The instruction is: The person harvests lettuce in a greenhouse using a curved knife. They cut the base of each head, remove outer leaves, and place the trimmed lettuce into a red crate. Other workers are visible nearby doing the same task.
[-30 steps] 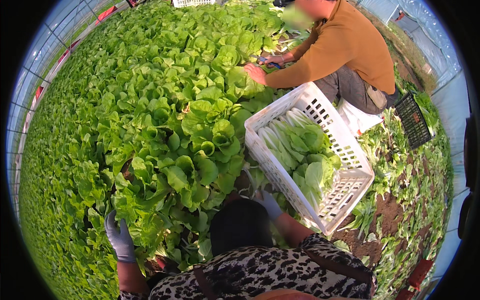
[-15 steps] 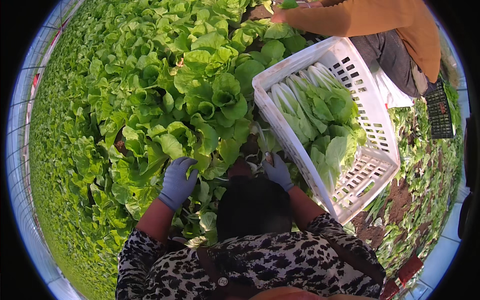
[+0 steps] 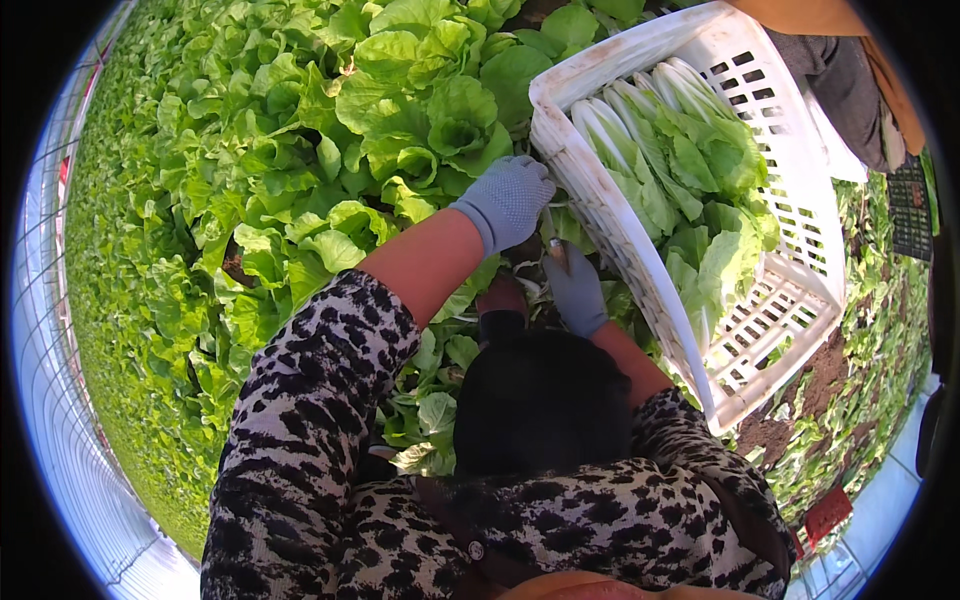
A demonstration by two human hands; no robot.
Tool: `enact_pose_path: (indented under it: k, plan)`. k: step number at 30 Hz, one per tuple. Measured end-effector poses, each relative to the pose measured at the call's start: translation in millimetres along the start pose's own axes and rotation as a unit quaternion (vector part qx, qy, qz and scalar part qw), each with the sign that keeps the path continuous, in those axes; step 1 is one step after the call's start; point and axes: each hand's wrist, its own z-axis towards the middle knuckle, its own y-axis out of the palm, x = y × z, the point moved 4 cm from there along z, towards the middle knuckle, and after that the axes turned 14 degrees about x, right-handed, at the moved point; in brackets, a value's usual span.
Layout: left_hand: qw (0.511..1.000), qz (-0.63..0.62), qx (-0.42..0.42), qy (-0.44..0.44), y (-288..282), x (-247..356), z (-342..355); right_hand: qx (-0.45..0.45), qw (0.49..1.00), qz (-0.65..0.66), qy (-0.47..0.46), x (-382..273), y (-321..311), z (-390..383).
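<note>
My left hand (image 3: pixel 508 203), in a grey dotted glove, reaches across to the near-left wall of a white plastic crate (image 3: pixel 640 225). Its fingers curl downward, and whatever they close on is hidden beneath them. My right hand (image 3: pixel 577 290), gloved too, is closed round the light-brown handle of a knife (image 3: pixel 558 255) low beside the crate; little of the blade shows. Between the hands lie soil and pale stems. Inside the crate, several leafy heads of Chinese cabbage (image 3: pixel 690 165) lie side by side with their white bases toward the far end.
Growing leafy greens (image 3: pixel 300 200) fill the ground to my left and ahead. At the upper right another person's leg (image 3: pixel 840 90) is close to the crate. A dark crate (image 3: pixel 908 210) stands at the far right, over ground strewn with cut leaves (image 3: pixel 875 330).
My left hand has swung from the leaves at left up and right to beside the crate, its fingers now curled. The right hand keeps the knife. The view has shifted, with the crate higher and further right.
</note>
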Motion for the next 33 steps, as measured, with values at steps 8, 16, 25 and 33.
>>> enact_pose_path:
  k: [8, 16, 25, 33]
  plan:
    - [0.92, 0.209, -0.157, -0.293, -7, -106, -32, 0.041, 0.998, -0.015, -0.054, -1, 40, 52]
    - [0.888, 0.227, -0.203, -0.344, 20, -126, -63, 0.021, 0.981, -0.089, -0.173, 11, 83, 77]
    - [0.907, 0.185, -0.139, -0.352, 8, -126, -65, -0.012, 0.979, -0.166, -0.118, 11, 77, 61]
    - [0.904, 0.183, -0.139, -0.361, 13, -129, -71, 0.016, 0.97, -0.151, -0.19, 23, 108, 121]
